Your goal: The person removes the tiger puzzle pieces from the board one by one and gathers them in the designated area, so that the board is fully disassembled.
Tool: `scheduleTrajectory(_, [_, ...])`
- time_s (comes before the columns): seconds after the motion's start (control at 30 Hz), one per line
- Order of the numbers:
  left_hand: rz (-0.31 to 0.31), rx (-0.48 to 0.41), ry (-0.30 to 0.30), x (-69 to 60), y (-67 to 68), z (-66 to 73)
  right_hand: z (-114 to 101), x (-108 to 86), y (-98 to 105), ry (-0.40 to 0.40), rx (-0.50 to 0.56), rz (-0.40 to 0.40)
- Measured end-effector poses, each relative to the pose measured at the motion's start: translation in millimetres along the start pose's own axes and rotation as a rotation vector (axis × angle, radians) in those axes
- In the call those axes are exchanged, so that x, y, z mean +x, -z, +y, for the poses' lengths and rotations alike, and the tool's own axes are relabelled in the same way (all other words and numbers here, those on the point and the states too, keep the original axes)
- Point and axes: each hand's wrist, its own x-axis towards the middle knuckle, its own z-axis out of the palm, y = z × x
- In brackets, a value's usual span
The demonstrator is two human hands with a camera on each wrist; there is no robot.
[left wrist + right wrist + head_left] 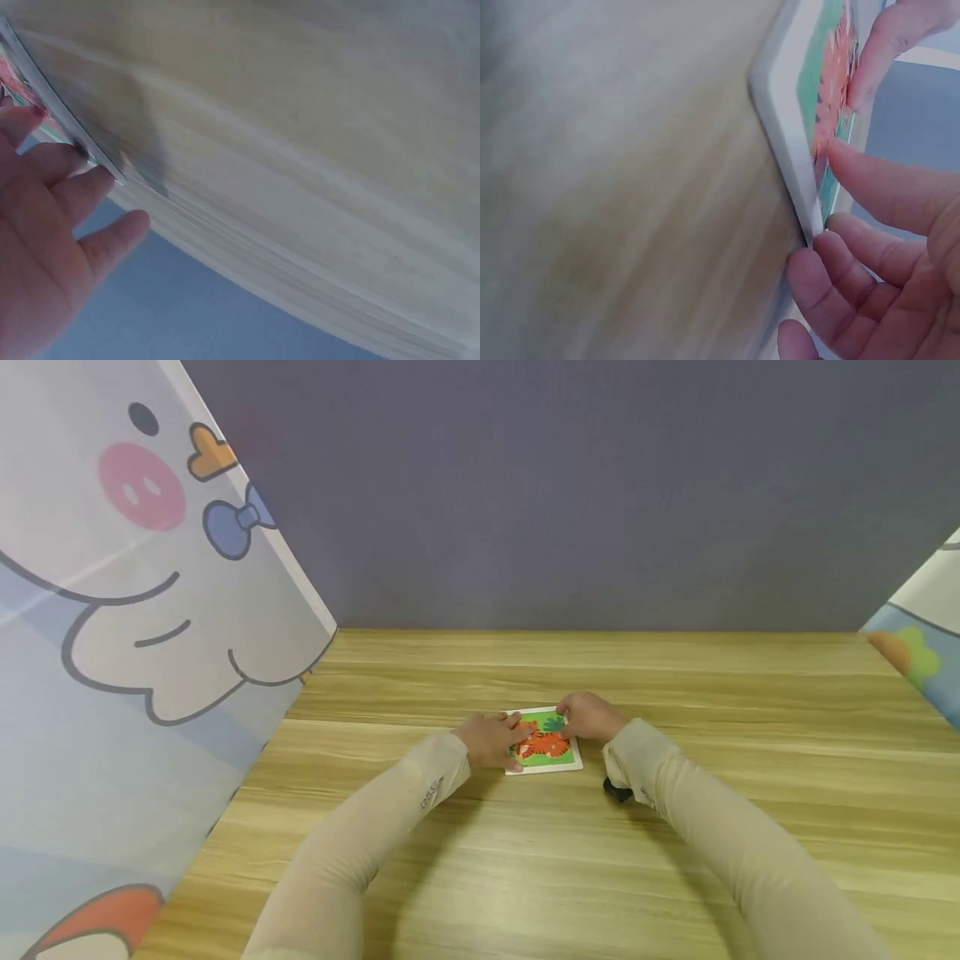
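Twice braced, likely against slipping — at nine o'clock by left hand (487, 741), fingers spread, at two by right hand (589, 717), pinching tiger board (548, 747).

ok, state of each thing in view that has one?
White-framed tiger picture board: picture side up, partly covered by fingers
Left hand: fingers spread over board's left side
Right hand: pinching board's right side, thumb on picture
Left sleeve: down to wrist
Right sleeve: down to wrist
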Motion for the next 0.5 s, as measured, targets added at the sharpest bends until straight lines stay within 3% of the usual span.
scheduleTrajectory(0.13, [-0.021, -0.022, -0.021, -4.0, 1.0, -3.6, -1.4, -2.0, 0.5, -0.002, 0.026, -0.006])
scheduleTrajectory(0.5, [0.029, -0.034, -0.007, -4.2, 0.9, -3.7, 4.2, -6.1, -4.1, 0.009, 0.025, 0.013])
